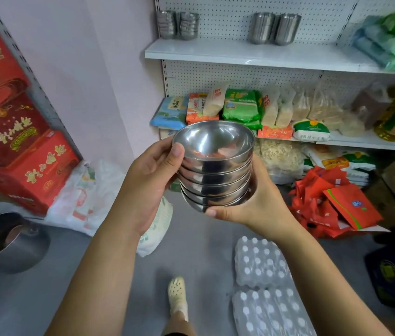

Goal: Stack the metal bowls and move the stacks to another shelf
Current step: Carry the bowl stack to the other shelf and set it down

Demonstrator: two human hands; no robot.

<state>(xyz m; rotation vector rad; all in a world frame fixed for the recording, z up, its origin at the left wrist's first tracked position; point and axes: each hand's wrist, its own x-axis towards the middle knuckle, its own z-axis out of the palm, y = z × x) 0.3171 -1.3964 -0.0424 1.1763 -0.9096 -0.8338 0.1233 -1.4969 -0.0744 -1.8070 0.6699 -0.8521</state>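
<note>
Holding the stack of metal bowls [213,175] between both hands, the person has it in mid-air in front of the shelving, at about the height of the middle shelf [361,141]. The left hand [148,180] wraps the stack's left side, fingers curled behind it and the thumb pressed on the rim of the top bowl [212,141]. The right hand [262,209] cups the stack from below and from the right, its thumb laid across the front of the lowest bowl. The nested rims count five at least; whether a sixth sits under the thumb cannot be told. The top bowl faces up and tilts slightly toward the camera, and its polished inside mirrors red and grey.

On the upper shelf [240,53] stand four more bowl stacks against the pegboard: a left pair [177,25], touching each other, and a right pair [275,29], also touching, well apart from the first.

The middle shelf carries a row of bagged rice and grains [240,105]. On the floor lie two shrink-wrapped packs of bottles [264,287], one just beyond the other, and a heap of red bags [332,204]. To the left are stacked red gift boxes [22,151] and a large steel pot [7,241]. One foot in a pale clog [177,294] shows below.
</note>
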